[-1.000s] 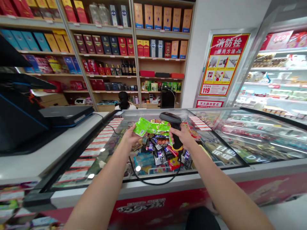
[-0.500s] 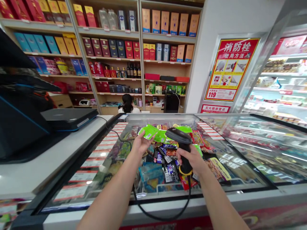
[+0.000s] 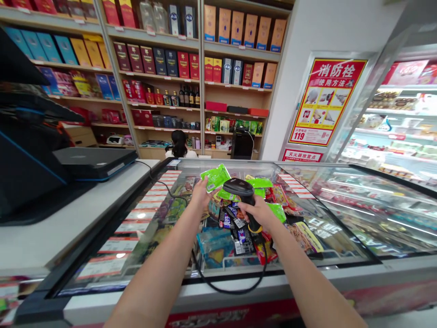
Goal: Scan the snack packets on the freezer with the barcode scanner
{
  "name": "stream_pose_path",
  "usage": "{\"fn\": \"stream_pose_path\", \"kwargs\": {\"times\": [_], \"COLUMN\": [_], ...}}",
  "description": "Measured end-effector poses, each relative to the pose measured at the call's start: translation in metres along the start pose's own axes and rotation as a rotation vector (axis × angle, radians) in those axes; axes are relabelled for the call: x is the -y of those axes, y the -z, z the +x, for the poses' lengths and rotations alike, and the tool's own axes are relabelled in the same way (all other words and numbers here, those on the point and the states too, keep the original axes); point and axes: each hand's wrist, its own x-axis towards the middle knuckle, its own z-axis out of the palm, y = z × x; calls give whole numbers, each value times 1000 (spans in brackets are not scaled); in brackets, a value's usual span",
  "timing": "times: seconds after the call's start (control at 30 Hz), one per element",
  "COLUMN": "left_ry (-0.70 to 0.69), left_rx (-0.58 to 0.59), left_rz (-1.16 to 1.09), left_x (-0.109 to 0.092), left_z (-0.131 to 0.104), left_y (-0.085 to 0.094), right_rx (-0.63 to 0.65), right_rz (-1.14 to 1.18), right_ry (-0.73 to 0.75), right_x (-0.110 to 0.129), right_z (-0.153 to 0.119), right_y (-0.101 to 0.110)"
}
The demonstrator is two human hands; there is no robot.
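Note:
Between the fingers of my left hand (image 3: pixel 202 192) is a bright green snack packet (image 3: pixel 215 177), raised above the glass freezer top (image 3: pixel 164 255). My right hand (image 3: pixel 258 212) is wrapped round the handle of a black barcode scanner (image 3: pixel 240 187), whose head points left, close to the packet. From its yellow-ringed base a black cable (image 3: pixel 235 291) loops down over the freezer's front edge. Under both hands lies a pile of snack packets: more green ones (image 3: pixel 261 183), several dark purple-and-black ones (image 3: pixel 243 239), red ones (image 3: pixel 280 195) and a yellow-and-black one (image 3: pixel 303 234).
A white counter (image 3: pixel 30 246) with a black flat-topped device (image 3: pixel 97 159) stands at the left. Beyond the freezer, a person (image 3: pixel 179 143) is by shelves (image 3: pixel 153 75) of boxed bottles. A red fire-hydrant poster (image 3: pixel 321 100) hangs on the wall, and a lit fridge (image 3: pixel 392 123) is at the right.
My right hand has brought the scanner leftward, nearer to the green packet. The packet in my left hand has risen slightly and turned. The view has shifted a little.

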Motion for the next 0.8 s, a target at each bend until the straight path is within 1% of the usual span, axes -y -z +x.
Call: {"fn": "stream_pose_path", "kwargs": {"times": [0.07,0.17,0.33,0.57,0.67,0.8], "left_ry": [0,31,71,95,95,96], "left_rx": [-12,-19,45,30,27,25], "left_rz": [14,35,70,99,94,71], "left_x": [0,4,11,13,12,13], "left_z": [-2,-7,-15,-17,-15,-11], "left_y": [2,3,2,1,3,8], "right_rx": [-4,-43,-116,-144,-148,-117], "right_rz": [7,-9,-33,-20,-37,-77], "right_ry": [-26,-54,-57,-71,-72,-83], "right_x": [-3,-9,-14,-9,-8,-11], "right_z": [-9,-22,-29,-36,-39,-42], "right_y": [-4,-8,-8,-9,-7,-4]}}
